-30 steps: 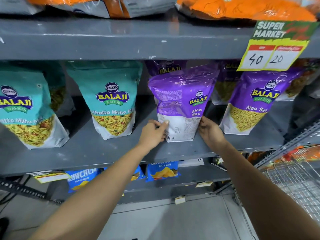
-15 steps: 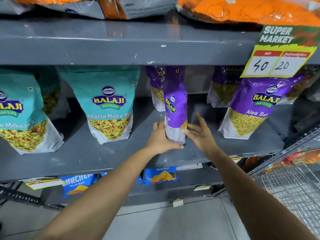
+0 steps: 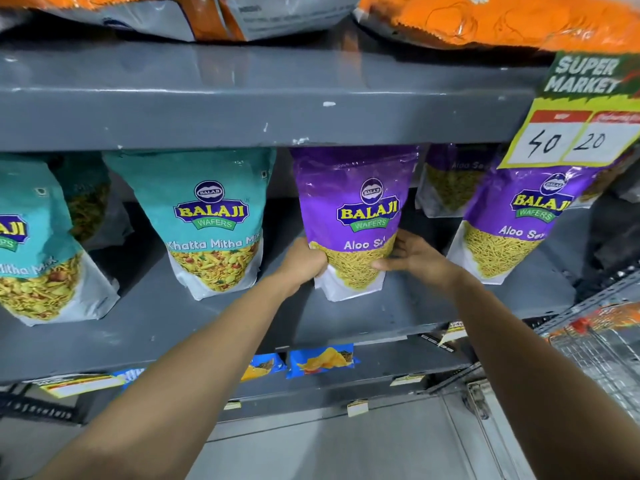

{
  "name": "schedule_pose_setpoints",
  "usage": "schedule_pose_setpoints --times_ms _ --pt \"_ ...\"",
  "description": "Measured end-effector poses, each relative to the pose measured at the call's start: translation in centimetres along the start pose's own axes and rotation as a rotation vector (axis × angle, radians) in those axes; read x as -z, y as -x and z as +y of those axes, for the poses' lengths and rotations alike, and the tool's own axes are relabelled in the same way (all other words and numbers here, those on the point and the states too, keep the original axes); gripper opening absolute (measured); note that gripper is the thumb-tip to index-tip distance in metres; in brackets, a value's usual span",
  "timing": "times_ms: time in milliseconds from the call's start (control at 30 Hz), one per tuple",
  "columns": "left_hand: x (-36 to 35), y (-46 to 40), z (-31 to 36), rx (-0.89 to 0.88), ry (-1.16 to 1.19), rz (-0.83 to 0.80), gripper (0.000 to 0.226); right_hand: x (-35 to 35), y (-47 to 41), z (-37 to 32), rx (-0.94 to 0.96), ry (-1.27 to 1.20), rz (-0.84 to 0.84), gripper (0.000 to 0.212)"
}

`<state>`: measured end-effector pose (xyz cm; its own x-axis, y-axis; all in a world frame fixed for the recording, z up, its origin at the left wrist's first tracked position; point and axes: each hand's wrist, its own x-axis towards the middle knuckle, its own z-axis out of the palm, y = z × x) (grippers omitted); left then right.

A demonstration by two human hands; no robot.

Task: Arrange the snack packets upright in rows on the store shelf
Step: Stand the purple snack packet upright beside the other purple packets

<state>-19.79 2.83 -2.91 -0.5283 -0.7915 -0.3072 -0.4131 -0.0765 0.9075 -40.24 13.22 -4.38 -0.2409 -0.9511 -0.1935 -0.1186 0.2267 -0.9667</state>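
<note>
A purple Aloo Sev packet [image 3: 356, 202] stands upright on the grey middle shelf [image 3: 346, 317], its front facing me. My left hand [image 3: 304, 259] grips its lower left side and my right hand [image 3: 410, 254] holds its lower right side. Another purple Aloo Sev packet [image 3: 519, 230] stands to its right, and one more [image 3: 450, 181] is behind, between the two. Two teal Khatta Mitha Mix packets stand to the left, one [image 3: 211, 216] near the middle and one [image 3: 31, 244] at the left edge, with another teal packet [image 3: 86, 202] behind them.
An orange packet [image 3: 502, 19] and a grey-orange packet [image 3: 214, 15] lie on the shelf above. A yellow price tag [image 3: 581, 133] hangs at the upper right. Blue chip packets [image 3: 322, 360] sit on the lower shelf. A wire basket [image 3: 602, 351] is at the right.
The purple packet was back-facing, then edge-on, and now shows its front. Both hands turned it and now hold its lower sides. The view has moved closer to the shelf.
</note>
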Motion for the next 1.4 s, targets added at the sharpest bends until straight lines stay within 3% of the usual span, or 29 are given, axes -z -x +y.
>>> schedule_pose_setpoints --times_ms 167,267,367,433,467,500,567,633,733,900,1100,1400 --pt "1.2 1.0 0.9 -0.133 0.343 -0.085 0.06 0.5 0.8 -1.0 0.018 -0.108 0.062 0.064" --pt "2.2 2.4 4.2 -0.273 0.627 -0.028 0.031 1.3 1.1 -4.4 0.164 -0.349 0.154 0.056" --pt "2.3 3.0 6.7 -0.369 0.701 0.079 0.009 1.7 1.2 -8.1 0.281 -0.483 0.2 0.003" --pt "2.0 2.9 6.8 -0.392 0.689 0.143 0.01 1.8 0.9 -8.8 0.296 -0.514 0.259 0.013" --pt "1.8 2.7 6.1 -0.388 0.667 0.166 0.017 1.9 0.8 -8.6 0.303 -0.506 0.26 0.006" --pt "1.6 2.5 5.2 -0.364 0.631 0.168 0.029 1.6 1.0 -8.0 0.289 -0.487 0.259 0.013" --pt "0.9 2.1 2.3 -0.279 0.485 0.105 0.058 1.7 1.0 -5.2 0.212 -0.314 0.207 0.054" --pt "-0.1 1.7 -0.9 -0.218 0.279 -0.05 0.072 1.4 1.2 -2.0 0.082 -0.047 0.11 0.078" --pt "-1.9 1.3 -4.0 -0.154 0.095 -0.074 0.088 0.7 0.9 2.4 -0.026 0.194 0.036 0.067" --pt "-2.9 2.0 -4.3 -0.124 0.005 0.025 0.097 0.7 1.6 4.7 -0.002 0.225 0.099 0.066" --pt "-4.3 4.1 -4.5 -0.128 -0.049 0.071 0.081 0.9 3.9 5.3 -0.009 0.252 0.108 0.073" --pt "-4.7 5.8 -4.9 -0.126 -0.043 0.072 0.08 0.7 6.2 6.0 0.037 0.262 0.119 0.061"
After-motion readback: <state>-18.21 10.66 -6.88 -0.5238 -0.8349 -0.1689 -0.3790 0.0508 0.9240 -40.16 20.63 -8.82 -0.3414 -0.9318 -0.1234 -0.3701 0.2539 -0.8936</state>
